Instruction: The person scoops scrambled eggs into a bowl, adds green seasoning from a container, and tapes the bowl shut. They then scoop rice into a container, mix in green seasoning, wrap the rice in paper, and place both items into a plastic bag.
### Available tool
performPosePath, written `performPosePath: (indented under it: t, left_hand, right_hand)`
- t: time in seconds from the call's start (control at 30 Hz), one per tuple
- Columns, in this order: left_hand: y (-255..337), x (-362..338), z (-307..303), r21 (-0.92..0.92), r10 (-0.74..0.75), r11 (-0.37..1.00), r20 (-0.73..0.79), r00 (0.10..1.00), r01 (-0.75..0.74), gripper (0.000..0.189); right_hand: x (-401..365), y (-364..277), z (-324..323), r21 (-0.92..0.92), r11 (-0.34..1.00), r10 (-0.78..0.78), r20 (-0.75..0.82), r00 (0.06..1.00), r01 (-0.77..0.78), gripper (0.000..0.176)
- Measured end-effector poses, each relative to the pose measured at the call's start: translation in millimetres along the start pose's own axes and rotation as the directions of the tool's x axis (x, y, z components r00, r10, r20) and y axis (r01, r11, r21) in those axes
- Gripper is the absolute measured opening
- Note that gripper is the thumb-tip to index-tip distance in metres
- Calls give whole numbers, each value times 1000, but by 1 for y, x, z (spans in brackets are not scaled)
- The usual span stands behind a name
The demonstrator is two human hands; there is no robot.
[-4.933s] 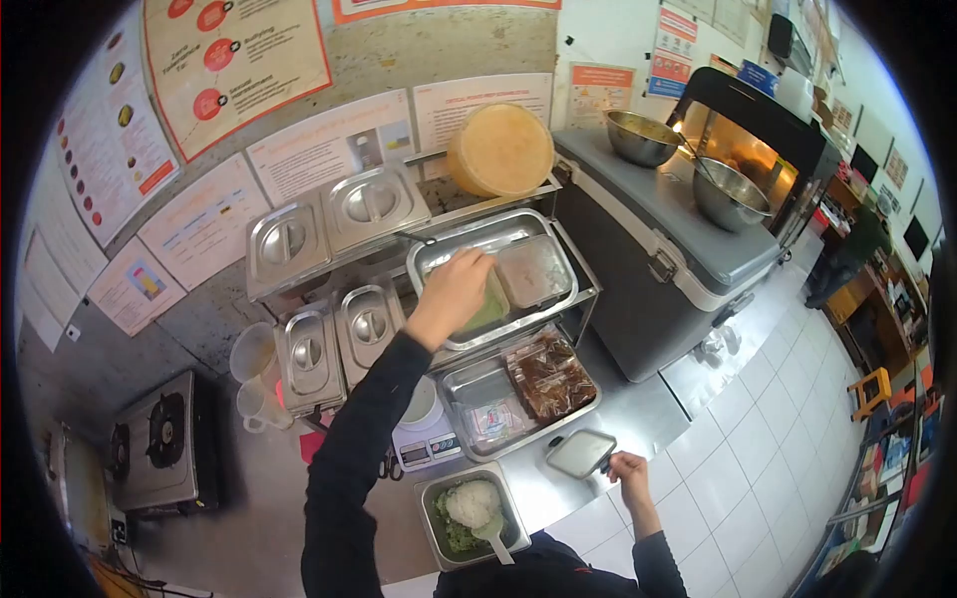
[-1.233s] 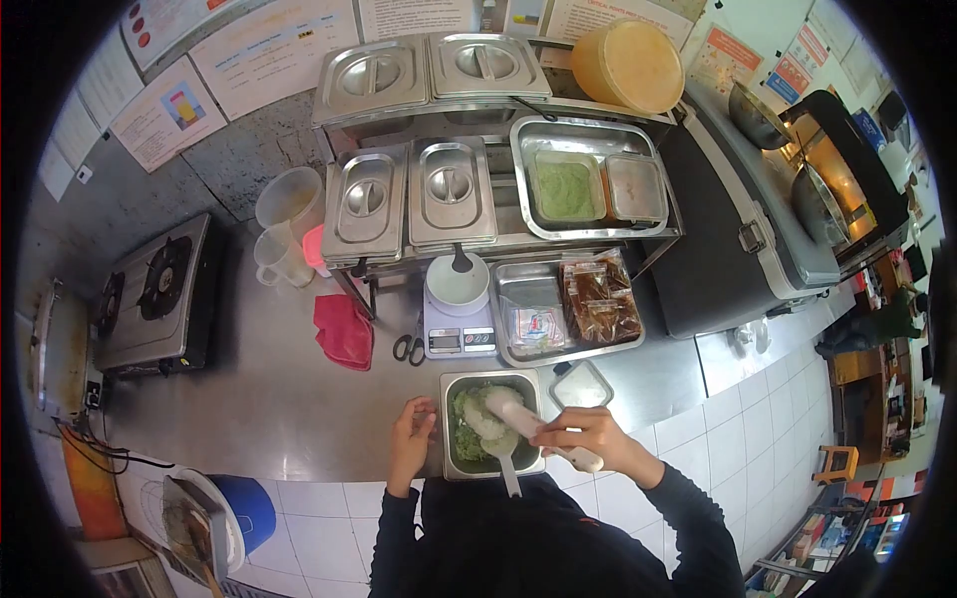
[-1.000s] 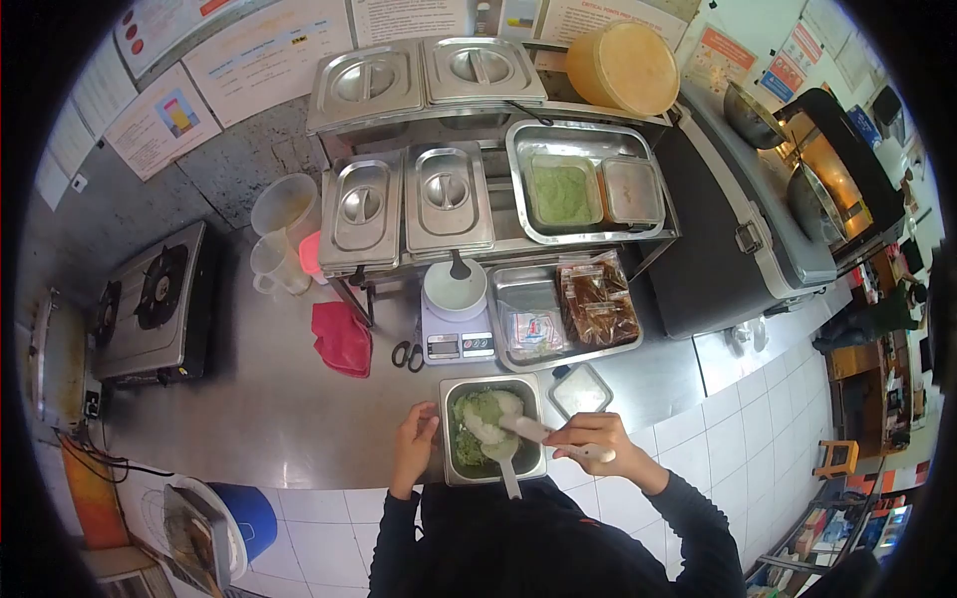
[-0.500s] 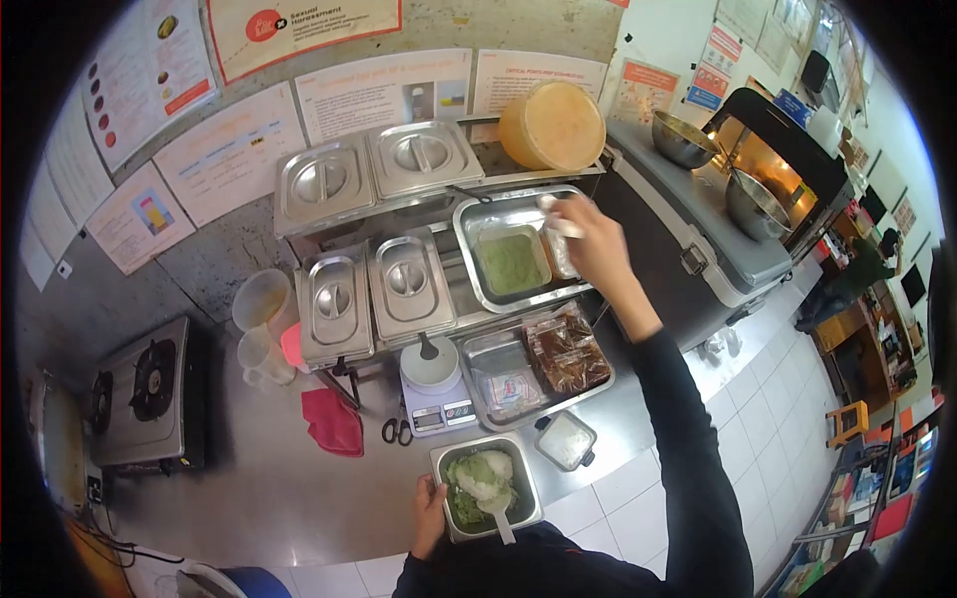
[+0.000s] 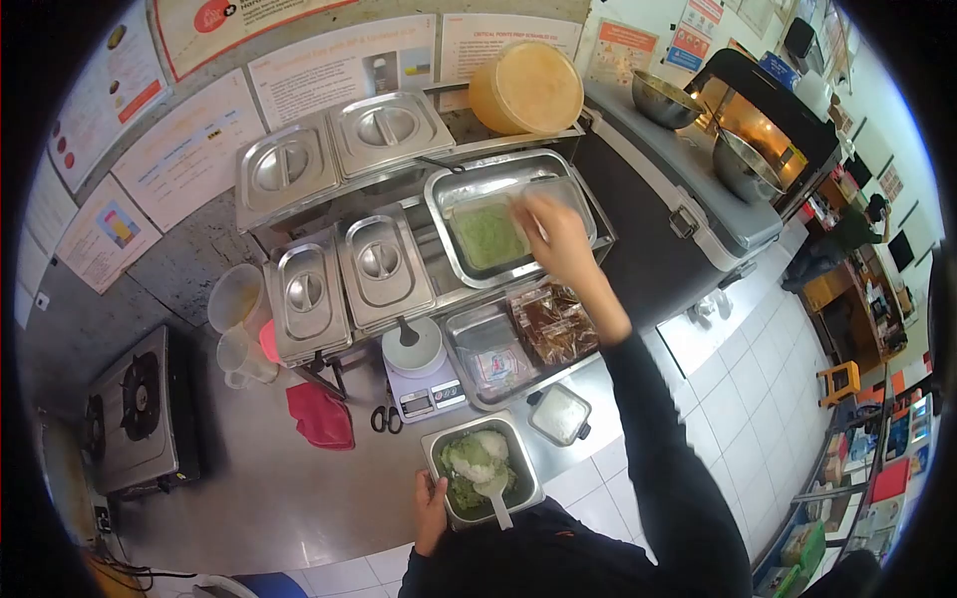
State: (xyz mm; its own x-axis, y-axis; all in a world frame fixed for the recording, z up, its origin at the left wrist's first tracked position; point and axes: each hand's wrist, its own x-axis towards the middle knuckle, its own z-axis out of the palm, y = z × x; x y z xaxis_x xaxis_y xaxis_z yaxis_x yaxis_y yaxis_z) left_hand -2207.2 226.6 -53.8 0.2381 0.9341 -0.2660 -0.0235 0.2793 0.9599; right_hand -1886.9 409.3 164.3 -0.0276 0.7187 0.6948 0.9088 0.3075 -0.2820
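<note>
Presently, left hand (image 5: 431, 508) fingers clasp steel pan (image 5: 529, 466) rim, the sound hold: loaded, likely heavy, slick. Right hand (image 5: 554, 239) hovers, green paste tub (image 5: 486, 235) beside its fingers; grip indiscernible.

A grey concrete wall (image 5: 194, 264) on the far side carries a row of printed posters (image 5: 189, 149). The steel table (image 5: 299, 488) runs beneath it, with a gas stove (image 5: 140, 419) at its left end. White floor tiles (image 5: 738, 399) spread to the right, where a yellow stool (image 5: 840, 379) and crowded shelves (image 5: 887, 478) stand. At far right a heated cabinet (image 5: 763, 125) glows orange.
</note>
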Motion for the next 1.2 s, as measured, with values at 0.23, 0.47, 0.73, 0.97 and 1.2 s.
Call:
performPosePath:
  t: [0.23,0.47,0.73,0.97,1.2]
  left_hand:
    - [4,-2,4,72,-46,996,-18,999,47,13]
    - [1,1,3,54,42,998,2,999,-42,13]
    - [6,-3,7,-35,-2,999,-7,1000,2,12]
    - [2,-1,3,112,21,993,-2,1000,-21,12]
    - [-3,-2,6,30,50,998,-26,998,-49,12]
  right_hand:
    - [-272,22,8,-413,600,784,129,608,-685,15]
    - [-349,52,11,-192,629,743,434,509,-754,22]
    - [-242,31,-62,341,464,710,409,574,-817,18]
    - [-48,27,-6,222,881,430,-5,903,-419,20]
    - [-13,14,41,-345,901,244,-105,964,-265,17]
